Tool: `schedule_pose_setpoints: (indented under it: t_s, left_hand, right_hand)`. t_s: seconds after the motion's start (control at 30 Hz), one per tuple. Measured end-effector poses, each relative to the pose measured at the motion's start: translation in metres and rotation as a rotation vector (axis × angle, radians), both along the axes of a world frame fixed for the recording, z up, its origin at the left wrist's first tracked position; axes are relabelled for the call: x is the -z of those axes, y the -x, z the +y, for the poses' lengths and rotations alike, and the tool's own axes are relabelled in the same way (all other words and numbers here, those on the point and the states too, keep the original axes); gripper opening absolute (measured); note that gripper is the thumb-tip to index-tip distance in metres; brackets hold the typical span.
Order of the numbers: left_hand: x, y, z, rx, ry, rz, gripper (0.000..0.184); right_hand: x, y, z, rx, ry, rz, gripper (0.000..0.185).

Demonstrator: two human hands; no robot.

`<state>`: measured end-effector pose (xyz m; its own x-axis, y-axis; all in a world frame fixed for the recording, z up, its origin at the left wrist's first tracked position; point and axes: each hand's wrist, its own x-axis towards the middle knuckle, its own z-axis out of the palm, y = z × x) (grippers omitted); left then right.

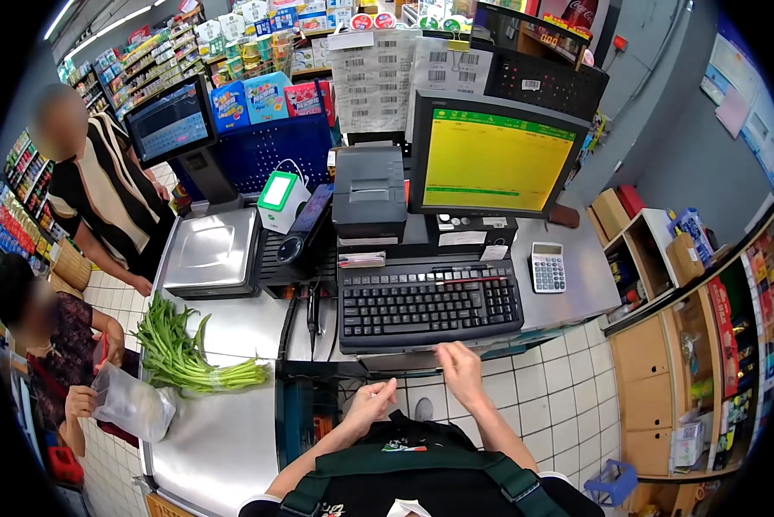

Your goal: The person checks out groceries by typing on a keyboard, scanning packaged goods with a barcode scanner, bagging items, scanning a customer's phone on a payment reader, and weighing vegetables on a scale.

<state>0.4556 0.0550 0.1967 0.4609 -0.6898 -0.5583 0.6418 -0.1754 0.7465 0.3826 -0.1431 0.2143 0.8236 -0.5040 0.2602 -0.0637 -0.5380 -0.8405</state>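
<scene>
My left hand (pixel 371 403) is in front of my body, below the keyboard (pixel 430 303), its fingers curled together; whether anything small is in them is hidden. My right hand (pixel 461 370) is just below the keyboard's front edge, its fingers bent and pressed together, their contents too small to make out. On the metal counter (pixel 223 431) to the left lies a bundle of leafy green vegetables (pixel 193 351). Beside it, a person across the counter holds a clear plastic bag (pixel 139 403). The metal weighing scale (pixel 213 252) stands behind the greens.
A monitor (pixel 499 159) with a yellow screen and a black printer (pixel 370 194) stand behind the keyboard. A calculator (pixel 547 268) lies to its right. A second person (pixel 111 189) stands at the far left. Wooden shelves (pixel 646 362) are on the right.
</scene>
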Motion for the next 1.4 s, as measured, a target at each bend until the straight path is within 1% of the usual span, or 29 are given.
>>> schedule_pose_setpoints:
  t_s: [0.07, 0.1, 0.17, 0.3, 0.37, 0.4, 0.43, 0.5, 0.57, 0.63, 0.7, 0.73, 0.77, 0.83, 0.9, 0.93, 1.0, 1.03, 1.1, 1.17, 1.23, 1.4]
  left_hand:
    - [0.002, 0.005, -0.011, -0.034, -0.036, -0.060, 0.038]
    - [0.005, 0.007, -0.017, -0.039, -0.042, -0.066, 0.038]
    - [0.008, 0.012, -0.029, -0.049, -0.007, -0.209, 0.037]
    - [0.013, 0.029, -0.050, -0.107, 0.049, -0.297, 0.031]
    - [0.014, 0.036, -0.056, -0.107, 0.049, -0.351, 0.025]
    - [0.013, 0.039, -0.060, -0.117, -0.026, -0.395, 0.021]
    - [0.019, 0.041, -0.063, -0.114, -0.022, -0.398, 0.021]
    - [0.034, 0.043, -0.066, -0.194, 0.003, -0.469, 0.019]
    - [0.028, 0.039, -0.070, -0.198, -0.037, -0.478, 0.020]
    - [0.023, 0.036, -0.075, -0.231, -0.123, -0.718, 0.020]
    - [0.028, 0.033, -0.079, -0.234, -0.131, -0.738, 0.020]
    - [0.022, 0.031, -0.083, -0.239, -0.136, -0.790, 0.019]
    - [0.018, 0.029, -0.087, -0.246, -0.139, -0.844, 0.019]
    - [0.015, 0.027, -0.091, -0.234, -0.145, -0.874, 0.018]
    - [0.003, 0.026, -0.094, -0.160, -0.218, -1.107, 0.028]
    - [-0.003, 0.026, -0.096, -0.160, -0.223, -1.108, 0.028]
    - [-0.010, 0.030, -0.097, -0.088, -0.226, -1.177, 0.043]
    - [-0.009, 0.030, -0.095, 0.008, -0.244, -1.187, 0.053]
    - [0.001, 0.031, -0.094, 0.103, -0.307, -1.198, 0.060]
    - [0.007, 0.032, -0.093, 0.171, -0.365, -1.234, 0.066]
    - [0.014, 0.033, -0.093, 0.187, -0.394, -1.277, 0.070]
    - [0.011, 0.031, -0.094, 0.307, -0.478, -1.268, 0.078]
  right_hand:
    - [0.004, 0.007, -0.021, 0.067, -0.037, -0.016, 0.018]
    - [0.004, 0.009, -0.028, 0.062, -0.042, -0.022, 0.018]
    - [-0.002, 0.013, -0.040, 0.103, -0.077, -0.025, 0.019]
    - [0.002, 0.018, -0.055, 0.049, -0.136, -0.040, 0.019]
    - [0.004, 0.022, -0.059, 0.016, -0.118, -0.029, 0.018]
    - [0.003, 0.024, -0.061, -0.017, -0.113, -0.027, 0.018]
    - [0.002, 0.026, -0.064, -0.046, -0.106, -0.025, 0.017]
    - [0.000, 0.031, -0.071, -0.048, -0.123, -0.018, 0.017]
    - [-0.006, 0.036, -0.078, -0.044, -0.103, 0.018, 0.017]
    - [-0.005, 0.038, -0.086, -0.035, -0.109, -0.005, 0.017]
    - [-0.013, 0.041, -0.092, -0.029, -0.059, 0.003, 0.016]
    - [-0.015, 0.042, -0.094, -0.023, -0.005, 0.008, 0.015]
    - [-0.016, 0.042, -0.096, -0.021, -0.003, 0.008, 0.015]
    - [-0.018, 0.044, -0.098, -0.018, 0.022, 0.006, 0.013]
    - [-0.017, 0.044, -0.098, -0.012, 0.046, -0.011, 0.012]
    - [-0.016, 0.044, -0.098, -0.009, 0.068, -0.026, 0.012]
    - [-0.015, 0.045, -0.098, -0.005, 0.089, -0.036, 0.011]
    - [-0.015, 0.046, -0.098, 0.001, 0.116, -0.047, 0.011]
    - [-0.009, 0.047, -0.100, -0.016, 0.109, 0.001, 0.013]
    - [-0.004, 0.047, -0.100, -0.054, 0.147, -0.010, 0.016]
    - [0.000, 0.046, -0.101, -0.090, 0.139, 0.020, 0.022]
    - [0.004, 0.036, -0.089, -0.085, 0.106, 0.144, 0.037]
